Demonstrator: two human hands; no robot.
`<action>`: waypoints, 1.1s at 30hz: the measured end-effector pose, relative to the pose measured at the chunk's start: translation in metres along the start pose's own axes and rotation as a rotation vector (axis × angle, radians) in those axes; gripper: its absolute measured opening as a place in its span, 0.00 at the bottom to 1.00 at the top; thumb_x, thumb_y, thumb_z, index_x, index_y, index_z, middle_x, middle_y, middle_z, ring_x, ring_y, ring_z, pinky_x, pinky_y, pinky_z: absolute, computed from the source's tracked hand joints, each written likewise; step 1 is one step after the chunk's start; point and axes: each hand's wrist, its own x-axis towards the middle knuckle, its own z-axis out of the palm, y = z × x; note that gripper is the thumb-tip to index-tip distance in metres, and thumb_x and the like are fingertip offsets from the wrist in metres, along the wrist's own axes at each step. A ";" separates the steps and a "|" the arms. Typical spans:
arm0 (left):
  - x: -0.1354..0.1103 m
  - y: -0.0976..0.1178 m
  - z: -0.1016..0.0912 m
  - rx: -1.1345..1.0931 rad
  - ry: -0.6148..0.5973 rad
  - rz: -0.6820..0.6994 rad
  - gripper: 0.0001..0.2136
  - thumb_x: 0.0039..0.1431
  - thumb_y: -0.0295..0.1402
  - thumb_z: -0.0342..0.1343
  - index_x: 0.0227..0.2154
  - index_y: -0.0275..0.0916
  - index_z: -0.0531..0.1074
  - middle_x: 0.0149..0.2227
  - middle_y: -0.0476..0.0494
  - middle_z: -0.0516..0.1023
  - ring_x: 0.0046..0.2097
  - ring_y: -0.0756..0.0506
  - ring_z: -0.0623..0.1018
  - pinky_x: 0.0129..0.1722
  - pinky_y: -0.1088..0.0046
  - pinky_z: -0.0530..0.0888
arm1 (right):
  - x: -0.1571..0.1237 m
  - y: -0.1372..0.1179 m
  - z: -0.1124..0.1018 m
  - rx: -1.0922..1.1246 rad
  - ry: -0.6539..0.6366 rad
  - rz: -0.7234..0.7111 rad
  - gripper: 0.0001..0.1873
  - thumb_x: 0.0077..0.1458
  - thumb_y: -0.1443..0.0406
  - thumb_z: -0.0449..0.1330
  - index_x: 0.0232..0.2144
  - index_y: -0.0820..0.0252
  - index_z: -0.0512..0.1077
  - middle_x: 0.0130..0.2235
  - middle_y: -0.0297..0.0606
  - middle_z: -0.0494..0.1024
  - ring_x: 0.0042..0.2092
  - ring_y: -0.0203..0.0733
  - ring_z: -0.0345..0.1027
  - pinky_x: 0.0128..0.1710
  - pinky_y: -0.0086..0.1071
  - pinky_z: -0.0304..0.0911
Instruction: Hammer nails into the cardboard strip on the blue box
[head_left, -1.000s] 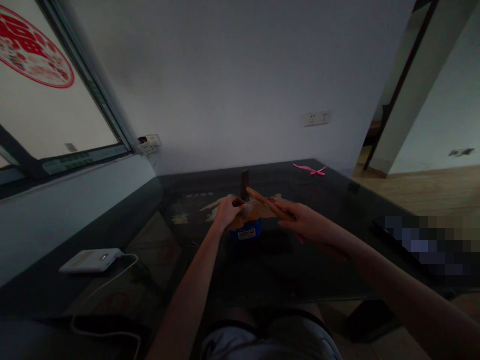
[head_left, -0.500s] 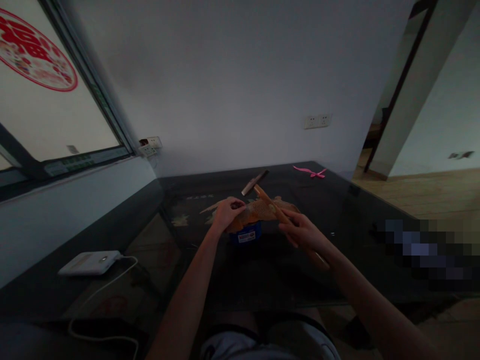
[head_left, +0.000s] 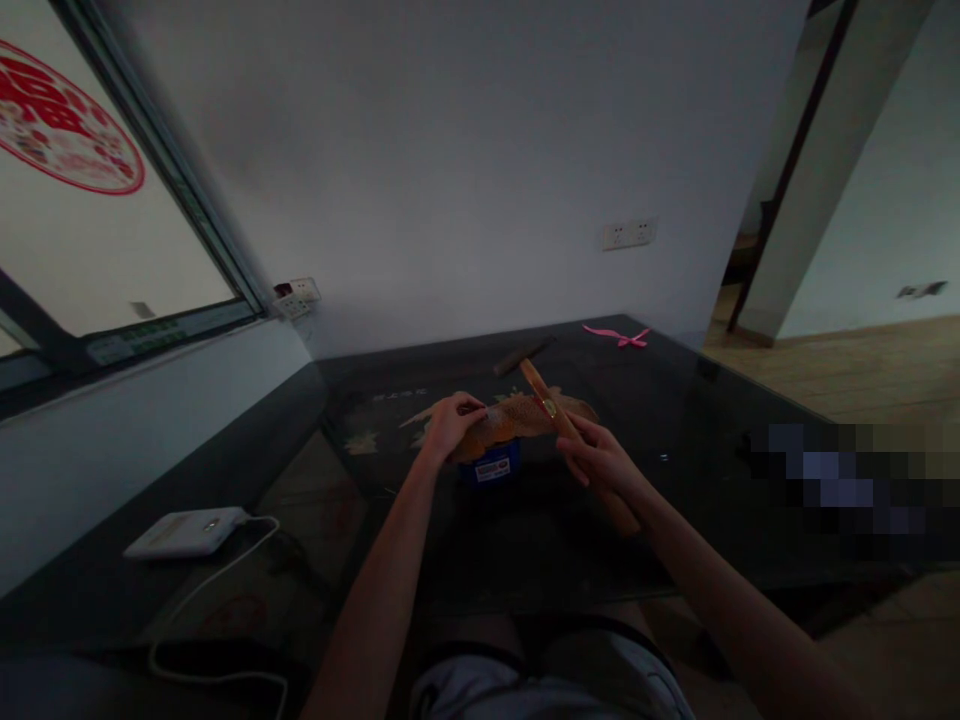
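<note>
A hammer with a wooden handle (head_left: pixel 567 425) is gripped in my right hand (head_left: pixel 604 458), its dark head (head_left: pixel 525 356) raised above the work and pointing away from me. My left hand (head_left: pixel 451 425) is closed at the left end of an orange-brown, bumpy-textured piece (head_left: pixel 514 418) whose kind I cannot make out. Its fingertips are pinched together on it; whether they also hold something small is too dim to tell. Beneath this piece stands a blue container (head_left: pixel 493 466) with a white label, partly covered by it.
All this is on a dark glossy table (head_left: pixel 510 550). A white power bank (head_left: pixel 187 532) with a white cable (head_left: pixel 217 575) lies at the left. Toward the far right edge is a pink ribbon-like strip (head_left: pixel 621 336). The wall (head_left: pixel 450 180) rises behind the table.
The hammer head has shifted slightly up and to the right, blurred by motion. My left hand stays on the orange-brown piece. The whole view has tilted a little.
</note>
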 end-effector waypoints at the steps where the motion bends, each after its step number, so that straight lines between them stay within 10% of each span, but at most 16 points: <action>1: 0.000 0.000 0.000 0.002 -0.010 -0.004 0.04 0.49 0.30 0.58 0.28 0.36 0.75 0.30 0.45 0.78 0.34 0.47 0.77 0.36 0.72 0.72 | 0.000 0.000 0.001 0.000 -0.006 0.004 0.34 0.48 0.60 0.60 0.57 0.65 0.59 0.19 0.23 0.62 0.13 0.27 0.53 0.12 0.24 0.45; 18: -0.002 0.002 -0.005 -0.048 -0.054 0.044 0.10 0.48 0.31 0.60 0.36 0.36 0.74 0.37 0.41 0.78 0.40 0.46 0.77 0.43 0.68 0.73 | -0.004 -0.002 0.003 -0.021 -0.021 0.020 0.35 0.48 0.60 0.60 0.57 0.64 0.58 0.21 0.24 0.62 0.14 0.27 0.54 0.12 0.24 0.47; 26: -0.033 -0.028 -0.088 0.100 0.110 0.037 0.12 0.54 0.36 0.54 0.40 0.37 0.73 0.43 0.41 0.77 0.44 0.46 0.76 0.47 0.67 0.72 | -0.004 0.000 0.000 -0.045 0.017 0.010 0.33 0.48 0.60 0.59 0.56 0.64 0.59 0.20 0.23 0.61 0.14 0.27 0.53 0.12 0.24 0.48; 33: -0.100 -0.098 -0.133 0.439 -0.097 -0.090 0.09 0.51 0.34 0.52 0.33 0.41 0.75 0.37 0.45 0.78 0.41 0.44 0.77 0.44 0.68 0.71 | -0.002 0.008 -0.001 -0.048 0.004 0.031 0.36 0.47 0.59 0.61 0.58 0.63 0.58 0.20 0.24 0.63 0.14 0.28 0.54 0.11 0.24 0.48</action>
